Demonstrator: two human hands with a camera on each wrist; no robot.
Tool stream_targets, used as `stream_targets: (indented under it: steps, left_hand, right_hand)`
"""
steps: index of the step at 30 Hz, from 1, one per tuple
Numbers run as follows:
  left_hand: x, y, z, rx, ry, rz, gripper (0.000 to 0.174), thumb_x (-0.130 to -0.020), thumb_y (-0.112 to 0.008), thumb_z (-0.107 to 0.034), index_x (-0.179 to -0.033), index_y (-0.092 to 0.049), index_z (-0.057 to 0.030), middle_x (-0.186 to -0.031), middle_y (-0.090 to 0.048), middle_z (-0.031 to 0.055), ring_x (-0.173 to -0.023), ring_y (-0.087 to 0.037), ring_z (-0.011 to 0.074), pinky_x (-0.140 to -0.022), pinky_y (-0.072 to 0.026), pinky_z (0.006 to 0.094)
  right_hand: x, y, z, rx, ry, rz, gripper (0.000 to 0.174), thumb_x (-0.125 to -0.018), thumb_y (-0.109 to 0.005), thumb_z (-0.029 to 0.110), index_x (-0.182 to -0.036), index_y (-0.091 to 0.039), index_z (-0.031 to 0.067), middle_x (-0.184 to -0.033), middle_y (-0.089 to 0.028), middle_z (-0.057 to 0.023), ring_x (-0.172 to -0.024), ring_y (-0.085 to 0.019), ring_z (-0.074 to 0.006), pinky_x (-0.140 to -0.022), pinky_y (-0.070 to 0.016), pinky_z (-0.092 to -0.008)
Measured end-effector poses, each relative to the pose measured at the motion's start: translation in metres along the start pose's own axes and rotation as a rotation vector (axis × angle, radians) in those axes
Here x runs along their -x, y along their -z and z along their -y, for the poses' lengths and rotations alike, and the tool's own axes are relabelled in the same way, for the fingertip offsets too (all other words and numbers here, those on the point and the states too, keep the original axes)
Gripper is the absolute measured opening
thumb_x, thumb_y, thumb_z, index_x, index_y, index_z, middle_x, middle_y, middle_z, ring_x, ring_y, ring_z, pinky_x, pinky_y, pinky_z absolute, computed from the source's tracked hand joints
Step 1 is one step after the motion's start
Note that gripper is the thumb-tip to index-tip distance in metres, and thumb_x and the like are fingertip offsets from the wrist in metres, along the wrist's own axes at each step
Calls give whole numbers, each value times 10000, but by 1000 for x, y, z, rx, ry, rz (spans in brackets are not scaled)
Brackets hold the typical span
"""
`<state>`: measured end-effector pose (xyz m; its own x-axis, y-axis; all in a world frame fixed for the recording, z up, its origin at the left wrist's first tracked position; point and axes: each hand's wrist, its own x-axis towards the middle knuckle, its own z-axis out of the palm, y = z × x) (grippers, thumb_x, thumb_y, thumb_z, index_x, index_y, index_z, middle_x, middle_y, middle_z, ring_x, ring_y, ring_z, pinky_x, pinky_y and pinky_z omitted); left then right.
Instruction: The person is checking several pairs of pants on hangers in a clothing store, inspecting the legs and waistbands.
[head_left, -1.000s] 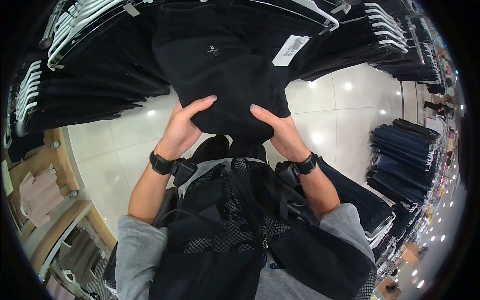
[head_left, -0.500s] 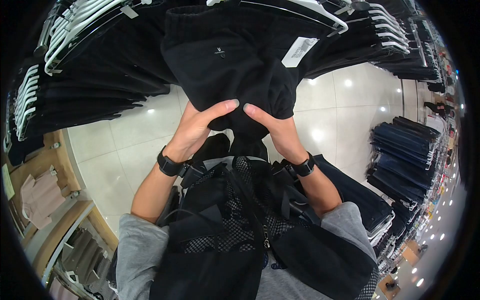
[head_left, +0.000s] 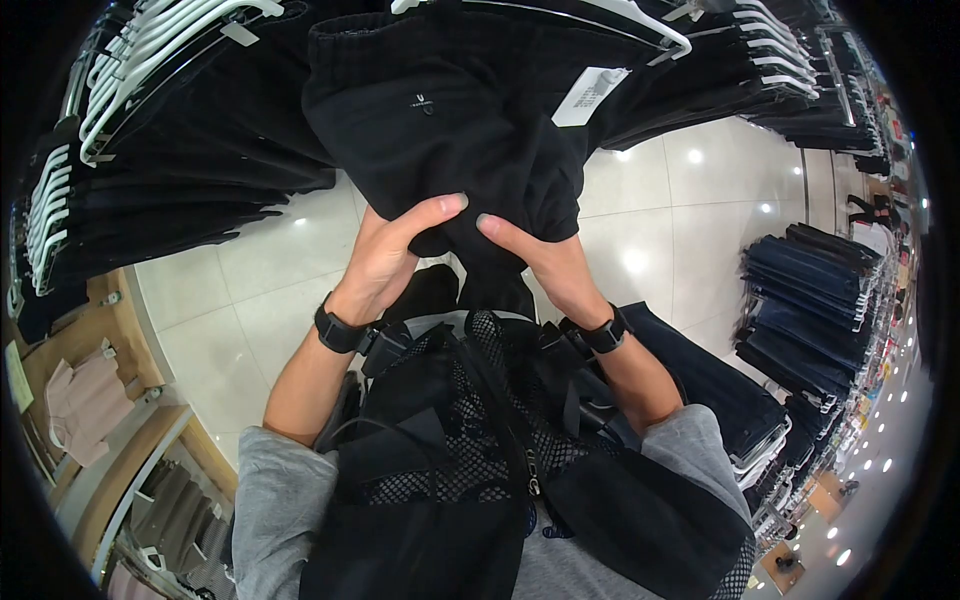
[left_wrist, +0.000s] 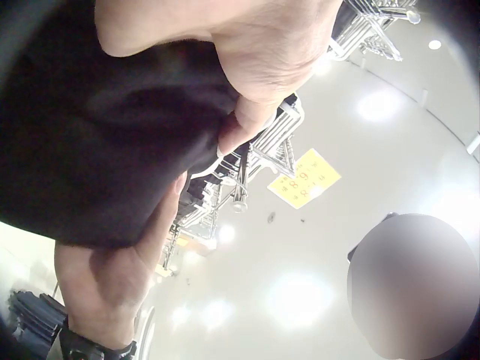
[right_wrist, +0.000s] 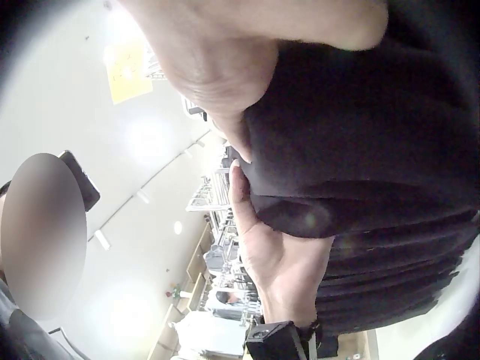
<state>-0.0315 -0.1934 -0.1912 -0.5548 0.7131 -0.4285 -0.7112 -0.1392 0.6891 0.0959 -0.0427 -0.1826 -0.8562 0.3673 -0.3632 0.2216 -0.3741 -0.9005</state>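
Note:
Black trousers [head_left: 440, 150] with a gathered waistband and a small pale logo hang in front of me. A white printed tag [head_left: 590, 97] is on their right side. My left hand [head_left: 382, 255] grips the cloth from the left, thumb on top and fingers hidden beneath. From the right, my right hand [head_left: 558, 268] holds it the same way. The thumb tips lie close together, with the cloth bunched between the hands. In the left wrist view, the black cloth [left_wrist: 112, 142] drapes between both hands; the right wrist view shows its folds [right_wrist: 360, 142] too.
More black trousers [head_left: 190, 160] hang on white hangers at left, others [head_left: 690, 100] at right. Dark blue jeans [head_left: 805, 290] hang farther right. A wooden shelf unit with a pink shirt [head_left: 90, 400] stands at left. Pale tiled floor [head_left: 650, 180] shows between the racks.
Both hands have come closer together, bringing the thumb tips nearly side by side. The cloth between them has bunched narrower, and more of the waistband shows.

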Motion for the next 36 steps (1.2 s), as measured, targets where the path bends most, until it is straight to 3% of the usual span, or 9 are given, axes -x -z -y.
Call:
stream_targets:
  steps: [7,12,15,24,28,32,36]
  left_hand:
    - [-2,3,4,-16,-26,17,496,-879,-735,-59,-1340,-557,-9,-1236,-639,78,-1152,-602,179,-1003,-467,333]
    - [-2,-10,3,63,-34,-79,560,-929,-733,-139,-1416,-497,3,-1343,-593,94,-1224,-572,189,-1040,-453,337]
    - [-3,-7,0,35,-27,-43,564,-942,-731,-171,-1424,-494,1,-1353,-591,95,-1234,-568,193,-1046,-448,336]
    - [-6,14,-4,-11,-46,-63,501,-920,-713,-97,-1378,-526,-16,-1320,-610,91,-1210,-587,193,-1022,-465,338]
    - [-2,27,-23,61,-36,-87,388,-938,-688,-102,-1303,-592,-12,-1233,-662,79,-1109,-652,189,-966,-510,326]
    - [-5,40,-41,11,-82,-98,366,-959,-696,-154,-1283,-619,-2,-1217,-674,78,-1091,-657,171,-946,-520,314]
    - [-9,58,-62,-27,-98,-192,394,-992,-674,-226,-1302,-621,11,-1235,-685,95,-1089,-676,182,-935,-527,299]
  right_hand:
    - [-2,-2,-5,17,1,-15,600,-881,-794,107,-1387,-512,-47,-1337,-614,-109,-1182,-599,-180,-1011,-494,-311]
    - [-5,-3,-9,23,92,-24,604,-853,-827,116,-1338,-529,-85,-1318,-626,-139,-1172,-611,-199,-1006,-508,-324]
    - [-4,-3,-11,62,104,-45,597,-845,-835,118,-1321,-542,-91,-1311,-629,-144,-1174,-613,-205,-1007,-510,-327]
    - [-4,7,-6,100,133,-81,557,-875,-812,163,-1313,-561,-71,-1301,-634,-124,-1173,-608,-200,-1011,-487,-325]
    - [-6,18,-15,80,136,-172,512,-929,-752,207,-1354,-559,-5,-1311,-614,-78,-1202,-564,-177,-1031,-441,-311]
    - [-1,41,0,-219,20,-77,491,-967,-664,146,-1411,-523,-8,-1363,-607,-110,-1268,-567,-210,-1088,-424,-335]
    - [4,69,4,-270,-48,-41,416,-929,-710,131,-1295,-604,-36,-1238,-672,-99,-1137,-631,-188,-1008,-474,-321]
